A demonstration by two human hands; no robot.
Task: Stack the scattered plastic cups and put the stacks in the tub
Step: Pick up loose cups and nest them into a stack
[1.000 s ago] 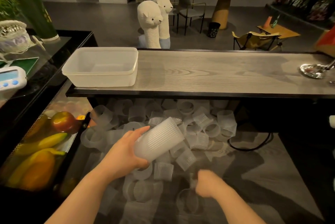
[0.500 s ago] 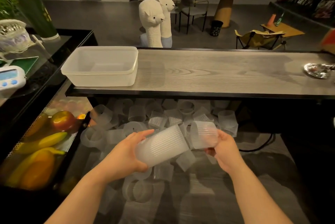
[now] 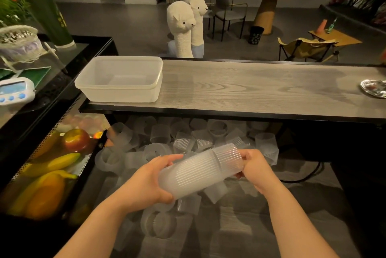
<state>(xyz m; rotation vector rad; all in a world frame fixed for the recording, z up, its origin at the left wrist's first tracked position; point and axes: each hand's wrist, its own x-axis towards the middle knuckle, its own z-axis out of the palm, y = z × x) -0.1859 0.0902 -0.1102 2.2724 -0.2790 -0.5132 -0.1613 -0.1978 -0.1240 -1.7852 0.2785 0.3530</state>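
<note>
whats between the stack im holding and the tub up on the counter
In the head view, loose plastic cups lie scattered on the lower surface, then the counter's dark front edge. The tub sits above on the counter.

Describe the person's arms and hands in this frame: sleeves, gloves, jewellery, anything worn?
Both forearms are bare up to the frame's bottom edge, with no sleeve in sight. The left hand and right hand wear no gloves, and no rings, watch, wristband or markings show on the visible sides.
</note>
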